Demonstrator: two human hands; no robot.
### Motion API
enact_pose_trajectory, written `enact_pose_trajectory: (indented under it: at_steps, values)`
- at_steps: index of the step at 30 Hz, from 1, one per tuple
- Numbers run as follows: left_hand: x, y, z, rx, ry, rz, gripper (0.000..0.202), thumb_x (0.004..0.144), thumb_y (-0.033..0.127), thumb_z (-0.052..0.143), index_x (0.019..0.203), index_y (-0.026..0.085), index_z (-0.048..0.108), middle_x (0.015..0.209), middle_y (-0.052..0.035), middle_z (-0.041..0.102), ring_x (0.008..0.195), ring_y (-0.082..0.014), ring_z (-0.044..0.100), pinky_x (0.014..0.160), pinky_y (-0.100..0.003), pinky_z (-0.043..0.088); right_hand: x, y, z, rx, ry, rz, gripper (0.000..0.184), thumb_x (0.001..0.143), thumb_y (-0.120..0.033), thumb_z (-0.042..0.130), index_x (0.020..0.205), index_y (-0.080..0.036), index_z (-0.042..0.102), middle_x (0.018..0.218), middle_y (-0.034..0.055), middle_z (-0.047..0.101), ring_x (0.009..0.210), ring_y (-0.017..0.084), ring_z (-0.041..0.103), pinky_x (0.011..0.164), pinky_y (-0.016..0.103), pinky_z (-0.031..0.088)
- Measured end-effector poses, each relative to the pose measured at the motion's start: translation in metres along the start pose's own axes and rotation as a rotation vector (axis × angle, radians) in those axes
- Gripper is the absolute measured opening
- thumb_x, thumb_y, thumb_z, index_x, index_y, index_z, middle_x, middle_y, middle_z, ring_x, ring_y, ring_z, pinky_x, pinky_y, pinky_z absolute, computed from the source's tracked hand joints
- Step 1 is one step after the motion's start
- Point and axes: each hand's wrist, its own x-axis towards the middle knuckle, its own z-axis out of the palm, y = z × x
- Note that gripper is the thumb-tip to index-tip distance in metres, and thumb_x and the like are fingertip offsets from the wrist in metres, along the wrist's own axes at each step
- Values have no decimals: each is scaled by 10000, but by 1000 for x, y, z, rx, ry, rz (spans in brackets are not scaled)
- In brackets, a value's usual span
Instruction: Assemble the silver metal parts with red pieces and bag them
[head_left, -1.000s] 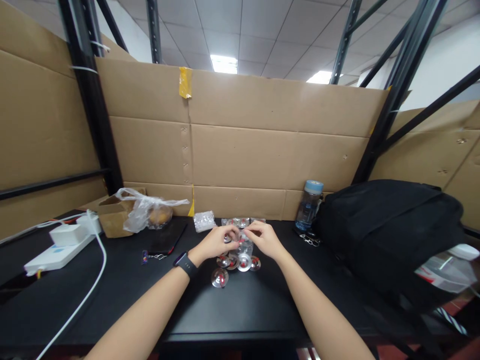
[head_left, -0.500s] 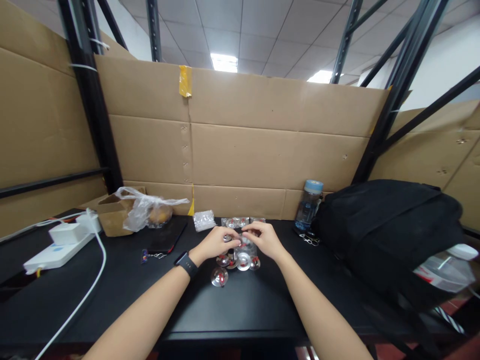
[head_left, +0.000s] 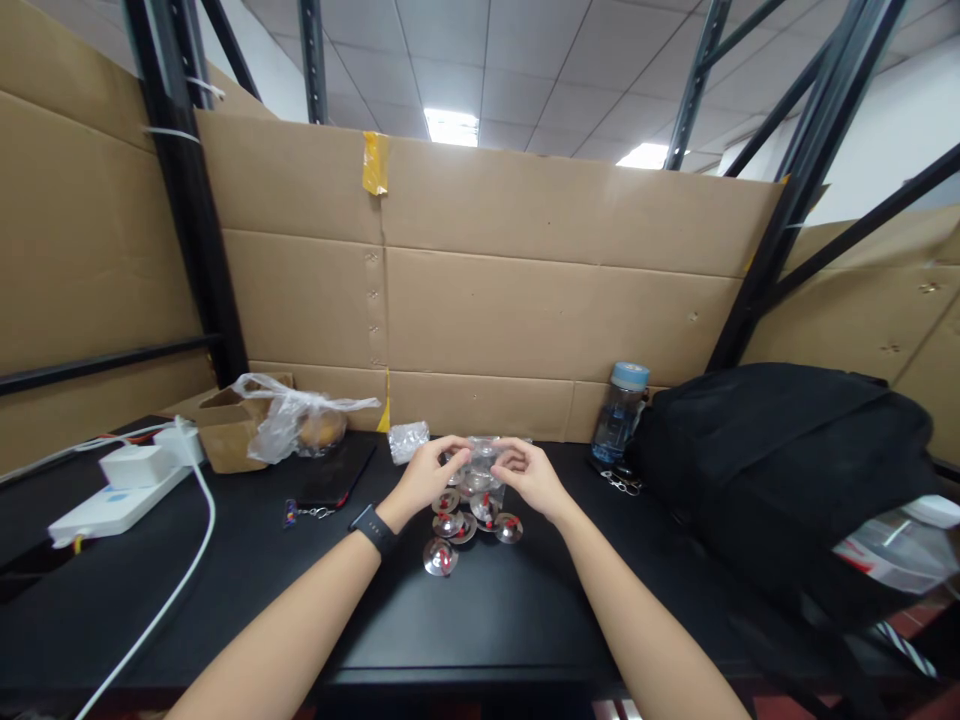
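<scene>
Both my hands meet over the middle of the black table (head_left: 225,580). My left hand (head_left: 425,476), with a dark watch on its wrist, and my right hand (head_left: 529,474) each pinch a side of a small clear plastic bag (head_left: 480,466) that holds shiny round pieces. The bag is lifted a little above the table. Below it lie several small silver discs with red centres (head_left: 441,557), loose on the table top.
A black backpack (head_left: 780,470) fills the right side, with a blue-capped water bottle (head_left: 618,412) and keys beside it. At the left lie a white power strip (head_left: 112,495) with cable, a cardboard box with a plastic bag (head_left: 289,420), a dark phone (head_left: 335,472). Cardboard walls stand behind.
Both hands have lifted the clear bag up and a little away from me. More of the loose discs below now show.
</scene>
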Motion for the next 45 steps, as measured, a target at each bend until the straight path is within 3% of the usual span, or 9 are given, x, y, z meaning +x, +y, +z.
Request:
enact_pose_trajectory:
  at_steps: [3,7,12,17,20,24,31,36,45]
  values:
    - [-4,8,-2,160,140,121,404,873,449,642,1180,193,586,1125,-94,653,1042,-233,603,917,-363,472,2,4,1,61,80,13,439,733,-360,786,1113,-188,649,762,-7,651,658,128,613,657,260,504]
    - [-9,23,1,456,-97,384,641,680,458,831,1201,211,550,1230,-107,593,1133,-287,545,958,-412,427,2,5,5,202,162,98,524,679,-372,840,1118,-193,619,719,-22,656,585,120,585,569,240,465]
    - [-10,28,17,755,-153,467,426,896,214,621,1306,230,506,1280,-100,604,1155,-260,546,929,-399,386,2,3,10,492,159,192,472,666,-339,868,1056,-199,641,772,0,693,627,112,599,614,238,476]
    - [-12,26,21,817,-111,479,567,866,431,675,1353,214,485,1356,-126,568,1213,-301,502,935,-430,348,2,-1,11,626,162,202,438,683,-310,869,1051,-210,653,792,5,706,640,105,606,680,257,495]
    - [-11,25,21,840,-68,490,365,947,307,581,1301,228,535,1304,-104,610,1171,-261,531,917,-407,337,2,0,10,615,148,187,411,697,-303,863,1040,-210,655,778,1,701,657,110,616,712,270,502]
    - [-9,18,19,834,-54,496,221,992,198,485,1169,228,614,1184,-79,673,1084,-230,570,872,-390,331,3,4,8,441,125,135,410,700,-319,855,1048,-199,676,783,6,697,647,124,618,632,255,482]
    - [-3,12,9,805,-110,497,217,970,163,503,1116,244,642,1156,-60,689,1041,-224,587,861,-391,325,9,15,0,114,77,31,485,859,-416,667,1299,-225,596,1080,97,735,967,243,686,804,366,538]
    - [2,-2,-16,798,107,208,252,957,147,481,1093,252,666,1150,-71,690,1037,-237,586,893,-416,298,13,38,-36,-466,247,-71,316,920,-288,488,1177,-218,657,1205,96,687,1116,245,628,971,408,473]
    - [0,-53,-44,857,65,-187,355,923,140,411,1123,290,663,1203,-60,661,1118,-249,570,908,-421,299,17,76,-47,-1098,-27,205,501,958,-336,436,1458,-305,433,1553,82,400,1424,298,307,1058,541,288]
